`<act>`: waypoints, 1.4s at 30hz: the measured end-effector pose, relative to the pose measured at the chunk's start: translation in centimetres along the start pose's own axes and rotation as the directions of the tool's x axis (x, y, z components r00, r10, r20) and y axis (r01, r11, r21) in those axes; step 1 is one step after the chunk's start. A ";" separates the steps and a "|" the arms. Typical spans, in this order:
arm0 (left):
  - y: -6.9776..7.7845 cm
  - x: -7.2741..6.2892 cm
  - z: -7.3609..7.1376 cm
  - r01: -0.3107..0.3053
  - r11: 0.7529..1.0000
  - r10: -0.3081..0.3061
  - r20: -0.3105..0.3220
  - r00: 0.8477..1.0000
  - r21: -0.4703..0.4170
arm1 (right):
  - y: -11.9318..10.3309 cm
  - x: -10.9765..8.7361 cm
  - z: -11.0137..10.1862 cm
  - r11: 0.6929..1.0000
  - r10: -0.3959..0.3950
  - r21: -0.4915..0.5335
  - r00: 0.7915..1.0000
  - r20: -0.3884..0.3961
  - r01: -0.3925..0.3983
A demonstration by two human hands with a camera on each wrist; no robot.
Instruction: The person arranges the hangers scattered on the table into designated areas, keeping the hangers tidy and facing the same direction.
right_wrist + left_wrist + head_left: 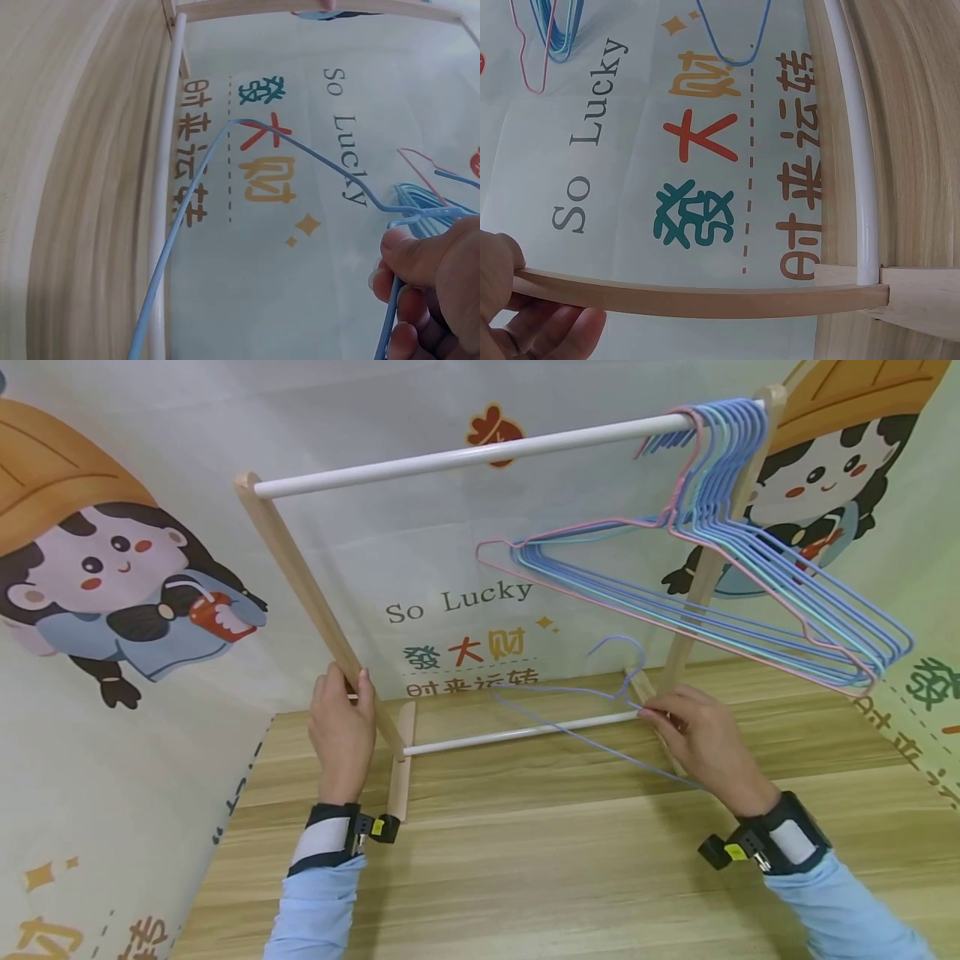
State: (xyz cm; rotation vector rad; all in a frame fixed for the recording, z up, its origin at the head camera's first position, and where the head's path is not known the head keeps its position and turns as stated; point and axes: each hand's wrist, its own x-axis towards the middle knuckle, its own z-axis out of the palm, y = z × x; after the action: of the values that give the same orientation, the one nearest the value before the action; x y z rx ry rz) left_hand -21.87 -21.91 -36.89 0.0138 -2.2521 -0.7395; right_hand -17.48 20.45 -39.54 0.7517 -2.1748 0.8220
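In the head view, my right hand (705, 739) pinches a blue wire hanger (570, 727) near the base of its hook, at one shoulder. The hanger's hook points up, and its far corner reaches left in front of the lower white bar. My left hand (341, 735) grips the left wooden post (311, 593) of the clothes rack low down. In the left wrist view, the left fingers (577, 334) bend around that post. Several blue hangers and a pink hanger (585, 589) hang bunched at the right end of the rack's top white bar (465, 456).
The rack stands on a wood-grain table (540, 877). Its lower white bar (480, 739) joins wooden feet, the left foot (401, 785) among them. Behind and beside it is a printed backdrop (427, 543) with cartoon figures and lettering.
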 end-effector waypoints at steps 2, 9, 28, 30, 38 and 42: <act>0.0 0.0 0.0 0.002 1.000 -0.002 0.000 1.000 0.001 | 0.0 0.2 -0.2 1.000 -0.002 -0.002 1.000 -0.009 0.002; -0.1 0.0 0.0 -0.002 1.000 0.002 0.001 1.000 0.000 | -0.1 1.1 -0.9 1.000 0.000 -0.017 0.999 -0.032 -0.001; -0.2 0.1 0.1 -0.016 1.000 0.016 0.003 1.000 -0.011 | -0.4 2.7 -2.6 0.999 0.008 -0.051 0.999 -0.052 -0.011; -0.2 0.0 0.1 -0.012 1.000 0.012 0.004 1.000 -0.012 | -0.5 3.0 -2.8 0.998 0.015 -0.062 0.998 -0.057 -0.019; -0.1 0.0 0.1 0.004 1.000 -0.004 0.012 1.000 -0.007 | -1.0 3.8 -3.7 0.997 0.004 -0.082 0.997 -0.074 -0.010; -0.1 0.0 0.1 0.006 1.000 -0.006 0.014 1.000 -0.003 | -1.2 3.9 -3.9 0.997 0.002 -0.073 0.997 -0.078 -0.008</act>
State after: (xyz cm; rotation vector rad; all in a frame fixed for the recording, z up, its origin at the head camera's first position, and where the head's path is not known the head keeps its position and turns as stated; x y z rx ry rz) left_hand -21.97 -21.93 -36.95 0.0140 -2.2657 -0.7480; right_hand -17.50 21.49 -33.98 0.6672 -2.1258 0.7579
